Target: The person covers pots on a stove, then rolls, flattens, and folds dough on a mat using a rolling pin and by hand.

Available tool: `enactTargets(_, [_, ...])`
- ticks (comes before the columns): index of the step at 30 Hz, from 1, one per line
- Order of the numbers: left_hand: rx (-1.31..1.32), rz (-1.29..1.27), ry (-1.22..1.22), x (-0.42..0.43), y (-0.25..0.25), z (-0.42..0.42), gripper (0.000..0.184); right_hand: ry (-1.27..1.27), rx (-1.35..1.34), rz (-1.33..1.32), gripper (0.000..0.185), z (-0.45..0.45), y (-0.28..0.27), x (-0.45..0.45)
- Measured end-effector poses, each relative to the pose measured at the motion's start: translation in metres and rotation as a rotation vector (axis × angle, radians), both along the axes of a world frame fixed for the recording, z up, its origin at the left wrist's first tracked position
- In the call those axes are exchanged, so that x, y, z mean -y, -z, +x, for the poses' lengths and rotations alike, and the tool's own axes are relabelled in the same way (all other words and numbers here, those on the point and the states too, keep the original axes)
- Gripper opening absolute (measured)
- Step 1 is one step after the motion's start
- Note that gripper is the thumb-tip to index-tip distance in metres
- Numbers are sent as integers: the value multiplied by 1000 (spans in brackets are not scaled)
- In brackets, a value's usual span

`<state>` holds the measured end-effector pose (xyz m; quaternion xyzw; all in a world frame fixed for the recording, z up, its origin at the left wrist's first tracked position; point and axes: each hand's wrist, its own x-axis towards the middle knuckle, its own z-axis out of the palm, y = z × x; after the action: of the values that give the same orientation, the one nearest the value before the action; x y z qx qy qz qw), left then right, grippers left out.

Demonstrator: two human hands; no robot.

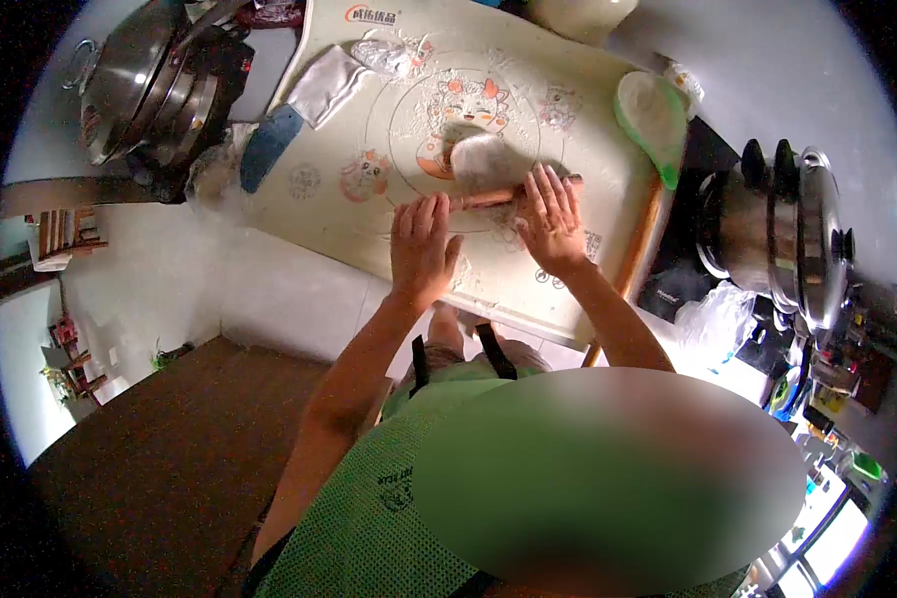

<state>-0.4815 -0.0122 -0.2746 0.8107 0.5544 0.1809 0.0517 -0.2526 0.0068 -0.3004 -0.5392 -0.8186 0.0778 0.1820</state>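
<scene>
A pale, flattened piece of dough [483,161] lies near the middle of a cream printed pastry mat [309,224] dusted with flour. Just on the near side of the dough, and touching or very close to it, is a wooden rolling pin [483,198]. My left hand [421,247] has its fingers curled over the pin's left end, thumb apart. Toward the other end, my right hand [553,221] rests palm down across the pin with its fingers stretched out and slightly spread. The undersides of both hands are hidden.
A green-rimmed scoop-like container [651,115] of white powder stands at the mat's right edge. A blue flat piece [271,148] and a whitish cloth-like item [329,86] lie at left. Stacked pans [135,85], metal pots [757,224] and a plastic bag [718,319] flank the mat.
</scene>
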Motion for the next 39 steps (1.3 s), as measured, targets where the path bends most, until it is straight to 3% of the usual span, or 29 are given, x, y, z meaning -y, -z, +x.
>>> enactTargets(4, [15, -123, -28, -20, 24, -9, 45, 35, -126, -38, 49, 37, 4, -38])
enactTargets(6, [-22, -74, -20, -27, 23, -14, 36, 260, -170, 206, 37, 64, -31, -82])
enactTargets(8, [65, -165, 32, -28, 11, -17, 32, 432, -243, 315, 38, 110, -37, -134])
enactTargets(9, [98, 42, 13, -21, 10, -20, 30, 447, -81, 275, 38, 153, -3, -168])
enactTargets(10, [121, 95, -6, -15, 7, -24, 34, 456, 79, 231, 38, 182, 29, -187])
enactTargets(14, [250, 74, -154, 5, 6, -45, 38, 516, 67, -91, 33, 166, -10, -183])
enactTargets(20, [319, 40, -232, 28, 8, -68, 32, 472, -459, -369, 30, 182, -23, -178])
enactTargets(21, [329, 34, -257, 31, 9, -68, 31, 249, -39, -52, 29, 168, -41, -163])
enactTargets(23, [345, 26, -303, 36, 9, -69, 29, 155, -399, -248, 28, 136, -32, -155])
enactTargets(25, [370, 33, -312, 39, 10, -65, 29, 248, -1121, -684, 30, 80, -39, -138])
enactTargets(26, [395, 42, -320, 40, 11, -62, 29, 207, -1068, -607, 32, 52, -63, -120])
enactTargets(28, [402, 33, -322, 45, 10, -55, 29, -111, -789, -308, 30, 39, -45, -109])
enactTargets(29, [407, 22, -318, 48, 9, -54, 29, -199, -1276, -798, 27, 30, -33, -93])
enactTargets(30, [408, 22, -320, 51, 9, -54, 29, 18, -822, -752, 26, 9, -58, -76])
enactTargets(32, [426, 6, -302, 57, 12, -54, 30, 265, -1036, -569, 26, 8, -57, -60])
enactTargets(34, [428, 4, -318, 61, 12, -53, 30, 0, -1000, -815, 26, 14, -52, -48])
enactTargets(35, [428, -7, -328, 66, 12, -52, 30, 118, -766, -698, 24, 14, -51, -42])
enactTargets(36, [432, -3, -329, 68, 12, -51, 30, 116, -763, -694, 24, 12, -52, -40])
enactTargets(38, [410, -33, -344, 70, 12, -49, 29, 275, -1059, -585, 25, 10, -53, -42])
enactTargets(39, [411, -31, -342, 71, 11, -48, 29, 192, -1039, -761, 25, 5, -53, -45])
